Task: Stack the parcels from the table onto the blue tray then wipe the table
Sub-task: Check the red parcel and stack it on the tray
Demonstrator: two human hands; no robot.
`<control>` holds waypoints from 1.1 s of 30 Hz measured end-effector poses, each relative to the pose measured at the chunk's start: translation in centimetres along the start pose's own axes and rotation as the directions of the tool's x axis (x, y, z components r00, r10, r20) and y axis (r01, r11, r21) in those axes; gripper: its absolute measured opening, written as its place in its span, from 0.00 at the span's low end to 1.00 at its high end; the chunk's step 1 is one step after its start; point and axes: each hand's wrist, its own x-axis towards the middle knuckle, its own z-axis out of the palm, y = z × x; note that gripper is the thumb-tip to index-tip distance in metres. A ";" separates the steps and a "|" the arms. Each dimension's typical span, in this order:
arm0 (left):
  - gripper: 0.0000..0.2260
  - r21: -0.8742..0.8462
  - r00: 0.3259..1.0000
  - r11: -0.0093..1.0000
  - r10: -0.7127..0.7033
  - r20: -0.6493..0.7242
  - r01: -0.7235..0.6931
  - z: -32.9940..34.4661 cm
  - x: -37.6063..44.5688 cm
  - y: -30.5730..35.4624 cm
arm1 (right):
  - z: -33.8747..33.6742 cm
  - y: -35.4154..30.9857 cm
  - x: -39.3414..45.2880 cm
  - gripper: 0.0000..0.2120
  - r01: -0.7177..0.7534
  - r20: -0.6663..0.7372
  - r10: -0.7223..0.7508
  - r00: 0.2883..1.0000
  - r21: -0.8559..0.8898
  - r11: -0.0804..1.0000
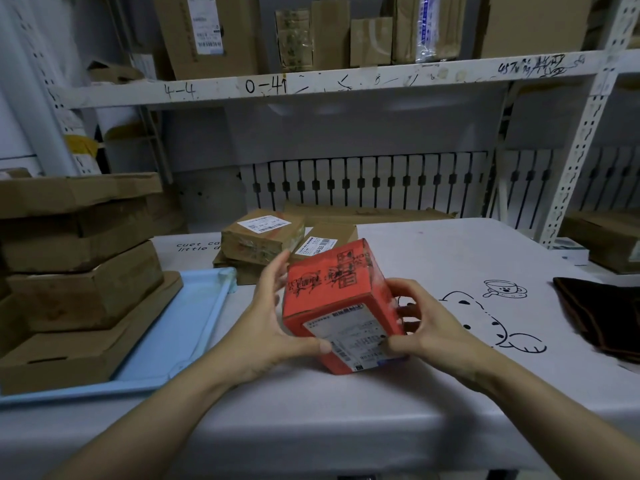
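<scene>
Person is gripping red box (341, 306) with both hands: left hand (273, 327) clamping its left face, thumb across the label; right hand (424, 327) wrapping the right face, fingers curled on it. Box is tilting, lower corner near or on the table (450, 251), contact hard to tell. It is sitting at table center.

Blue tray (194, 327) is lying at 9 o'clock from the box, already carrying a brown stack (79, 271) several parcels high, with bare tray only along its right strip. At 12 o'clock, just behind the box, brown parcels (263, 237) are waiting on the table, at least three, partly overlapping. Dark cloth (602, 317) is lying at 3 o'clock near the table edge, probably for the wiping step.

Risks: stack is looking uneven, upper boxes offset, so placing the red box on top could be tipping it or sliding a parcel off the tray's left side. Red box is taped and glossy, so it could be slipping from the palms during the swing over. Setting it on the narrow bare strip may be leaving it hanging over the rim. Elbow could be knocking the stack on the way.

Hidden: tray's left part and stack's left end are cut off by the frame; right fingertips behind the box not visible; count of rear parcels unclear; label text unreadable; cloth cut off at right
</scene>
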 end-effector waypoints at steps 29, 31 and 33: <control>0.45 -0.009 1.000 1.000 -0.003 0.028 0.004 -1.5 0.0 -1.1 | -0.6 0.7 0.5 0.44 0.043 0.130 -0.022 0.991 -0.159 0.986; 0.45 -0.014 0.999 1.000 -0.014 0.037 0.014 -1.4 0.0 -1.2 | -0.7 0.7 0.6 0.43 0.038 0.121 -0.020 0.992 -0.147 0.988; 0.45 -0.002 0.999 1.000 -0.024 0.039 0.024 -1.4 0.0 -1.2 | -0.7 0.7 0.7 0.42 0.040 0.113 -0.024 0.993 -0.139 0.989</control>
